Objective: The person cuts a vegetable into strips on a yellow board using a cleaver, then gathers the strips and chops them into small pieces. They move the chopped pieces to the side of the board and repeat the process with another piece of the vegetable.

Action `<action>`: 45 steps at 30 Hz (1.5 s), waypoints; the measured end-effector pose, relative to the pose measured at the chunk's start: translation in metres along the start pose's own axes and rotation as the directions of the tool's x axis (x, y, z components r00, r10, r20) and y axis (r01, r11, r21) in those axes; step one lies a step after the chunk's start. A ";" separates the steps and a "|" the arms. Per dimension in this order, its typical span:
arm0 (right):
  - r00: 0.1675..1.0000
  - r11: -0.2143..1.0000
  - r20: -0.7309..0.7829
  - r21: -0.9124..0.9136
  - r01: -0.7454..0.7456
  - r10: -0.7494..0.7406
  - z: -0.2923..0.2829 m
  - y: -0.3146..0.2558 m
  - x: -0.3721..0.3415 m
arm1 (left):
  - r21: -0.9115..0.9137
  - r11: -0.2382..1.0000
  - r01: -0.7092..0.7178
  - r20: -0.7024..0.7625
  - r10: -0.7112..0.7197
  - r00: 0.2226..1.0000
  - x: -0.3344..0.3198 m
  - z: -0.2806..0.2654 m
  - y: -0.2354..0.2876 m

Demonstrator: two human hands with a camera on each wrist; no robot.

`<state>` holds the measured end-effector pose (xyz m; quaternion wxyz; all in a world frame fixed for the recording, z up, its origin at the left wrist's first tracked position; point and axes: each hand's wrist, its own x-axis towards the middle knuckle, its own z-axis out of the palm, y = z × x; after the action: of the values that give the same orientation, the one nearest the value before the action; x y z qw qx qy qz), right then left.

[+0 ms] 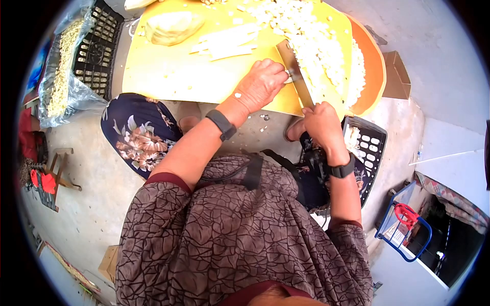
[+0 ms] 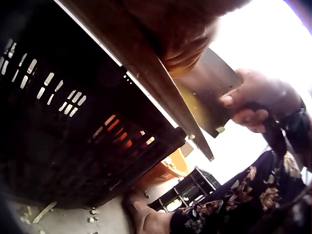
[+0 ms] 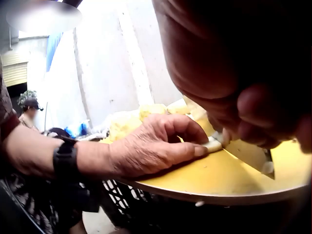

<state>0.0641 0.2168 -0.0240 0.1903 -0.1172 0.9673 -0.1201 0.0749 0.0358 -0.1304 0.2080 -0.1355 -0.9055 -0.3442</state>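
Yellow flat board (image 1: 168,76) above grey floor (image 1: 81,204). Near edge: left hand (image 1: 261,84) pinching pale strip (image 1: 289,79), right hand (image 1: 324,126) gripping broad metal cleaver (image 1: 296,71). Board's left: black plastic crate (image 1: 98,53).

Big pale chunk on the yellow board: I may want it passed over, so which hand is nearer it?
Left. The left hand is right of the chunk and closer to the body; the right hand, holding the knife, is farther off both ways.

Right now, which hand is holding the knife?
Your right hand, gripping the knife at its near end; your left hand pinches a pale piece beside the blade.
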 end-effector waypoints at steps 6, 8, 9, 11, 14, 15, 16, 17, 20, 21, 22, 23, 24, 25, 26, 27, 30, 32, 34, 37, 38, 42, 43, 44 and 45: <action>0.995 0.997 -0.097 0.070 -0.029 0.036 0.018 0.004 0.019 | -0.053 0.999 0.005 -0.013 -0.005 1.000 0.000 -0.003 0.000; 0.994 0.987 -0.046 0.137 -0.088 0.096 0.010 0.006 0.019 | -0.081 0.997 -0.001 -0.055 -0.003 0.998 -0.001 -0.006 0.000; 0.994 0.991 -0.070 0.116 -0.074 0.083 0.005 0.006 0.017 | -0.046 0.999 -0.010 -0.052 0.007 0.999 0.001 -0.010 0.000; 0.993 0.996 -0.100 0.072 -0.055 0.062 -0.001 0.008 0.008 | 0.018 1.000 -0.014 -0.034 0.014 0.999 -0.003 -0.016 0.001; 0.993 0.982 -0.041 0.158 -0.107 0.115 -0.003 0.011 -0.002 | 0.032 0.999 0.021 -0.001 -0.021 1.000 -0.007 -0.012 -0.003; 0.992 0.981 -0.024 0.155 -0.119 0.124 -0.008 0.007 -0.006 | 0.029 0.999 0.016 -0.003 -0.016 1.000 -0.007 -0.012 -0.004; 0.995 0.988 -0.018 0.122 -0.096 0.099 -0.010 0.005 -0.009 | 0.025 1.000 0.011 -0.005 -0.011 1.000 -0.007 -0.011 -0.004; 0.996 0.992 -0.020 0.091 -0.089 0.091 -0.012 0.002 -0.012 | 0.022 1.000 0.007 -0.006 -0.007 1.000 -0.007 -0.010 -0.004; 0.996 0.995 -0.014 0.034 -0.093 0.093 -0.017 -0.010 -0.018 | -0.015 1.000 0.010 -0.029 -0.011 1.000 -0.008 -0.007 -0.006; 0.994 0.993 -0.005 0.037 -0.108 0.108 -0.019 -0.014 -0.020 | -0.023 1.000 0.009 -0.034 -0.010 0.999 -0.007 -0.006 -0.006; 0.993 0.992 0.003 0.040 -0.122 0.122 -0.019 -0.017 -0.019 | -0.030 1.000 0.009 -0.039 -0.010 0.999 -0.007 -0.006 -0.006; 0.992 0.990 0.019 0.058 -0.127 0.126 -0.017 -0.015 -0.018 | -0.036 0.999 0.008 -0.045 -0.010 0.999 -0.007 -0.006 -0.006; 0.991 0.988 0.034 0.076 -0.133 0.130 -0.014 -0.011 -0.014 | -0.042 0.999 0.011 -0.038 -0.012 0.999 -0.007 -0.006 -0.006; 0.990 0.986 0.049 0.094 -0.138 0.134 -0.013 -0.009 -0.011 | -0.047 0.999 0.012 -0.031 -0.014 0.999 -0.007 -0.007 -0.007; 0.981 0.980 0.105 0.098 -0.173 0.163 -0.012 -0.011 -0.006 | -0.053 0.998 0.013 -0.023 -0.015 1.000 -0.006 -0.007 -0.007; 0.968 0.972 0.160 0.101 -0.211 0.194 -0.012 -0.013 0.001 | -0.062 0.998 0.014 -0.021 -0.015 1.000 -0.006 -0.006 -0.007; 0.962 0.962 0.153 0.118 -0.246 0.228 -0.002 -0.013 0.014 | -0.094 0.995 0.008 -0.028 -0.011 1.000 -0.004 -0.005 -0.008; 0.972 0.954 0.097 0.189 -0.231 0.216 0.013 -0.005 0.023 | -0.122 0.992 0.004 -0.040 -0.009 0.999 -0.005 -0.007 -0.008; 0.968 0.944 0.069 0.217 -0.249 0.239 0.014 -0.007 0.026 | -0.131 0.991 0.026 -0.041 -0.032 0.999 -0.005 -0.011 -0.006; 0.986 0.958 -0.044 0.246 -0.145 0.160 0.019 0.012 0.026 | -0.120 0.992 0.028 -0.060 -0.035 0.998 -0.005 -0.015 -0.002; 0.990 0.964 -0.087 0.251 -0.086 0.111 0.023 0.021 0.025 | -0.110 0.993 0.030 -0.065 -0.037 0.997 -0.006 -0.015 -0.003; 0.982 0.928 0.047 0.320 -0.188 0.182 -0.004 -0.004 -0.004 | -0.026 0.999 0.043 0.005 -0.043 0.999 -0.010 -0.016 -0.002; 0.983 0.935 0.047 0.302 -0.185 0.179 -0.004 -0.003 -0.006 | -0.033 0.999 0.038 -0.006 -0.038 0.999 -0.009 -0.014 -0.004; 0.984 0.942 0.046 0.285 -0.179 0.173 -0.004 -0.003 -0.009 | -0.037 0.999 0.032 -0.017 -0.033 0.999 -0.009 -0.013 -0.005; 0.985 0.948 0.046 0.269 -0.172 0.166 -0.004 -0.005 -0.011 | -0.045 0.999 0.025 -0.023 -0.026 0.999 -0.009 -0.013 -0.006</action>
<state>0.0735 0.2163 -0.0152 0.2252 -0.0081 0.9459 -0.2334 0.0838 0.0217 -0.1297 0.2109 -0.1244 -0.8968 -0.3686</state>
